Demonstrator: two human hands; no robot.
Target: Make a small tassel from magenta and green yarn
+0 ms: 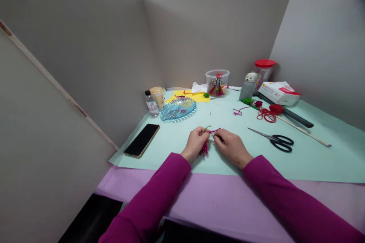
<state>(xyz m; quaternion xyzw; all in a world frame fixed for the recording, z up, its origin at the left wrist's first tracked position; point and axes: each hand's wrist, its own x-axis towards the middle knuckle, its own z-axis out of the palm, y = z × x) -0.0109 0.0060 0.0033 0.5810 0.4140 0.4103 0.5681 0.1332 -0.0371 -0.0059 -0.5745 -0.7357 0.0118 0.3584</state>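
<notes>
The magenta yarn (pixel 205 149) is left of the scissors (pixel 273 139), between two hands: the left hand (pixel 197 139) has its fingers clamped on the bunch, and the right hand (pixel 228 142) seems to pinch a strand, though its exact grip is too small to tell. The work looks part-done: a bunch is gathered, but loose ends stick out, so securing and trimming seem left. A beaded ornament (pixel 216 90), seemingly complete, hangs beyond the scissors, to their left.

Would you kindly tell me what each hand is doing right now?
Left hand: closed, holding the magenta yarn bundle.
Right hand: closed, apparently pinching the magenta strand between both hands; exact grip partly hidden.
</notes>
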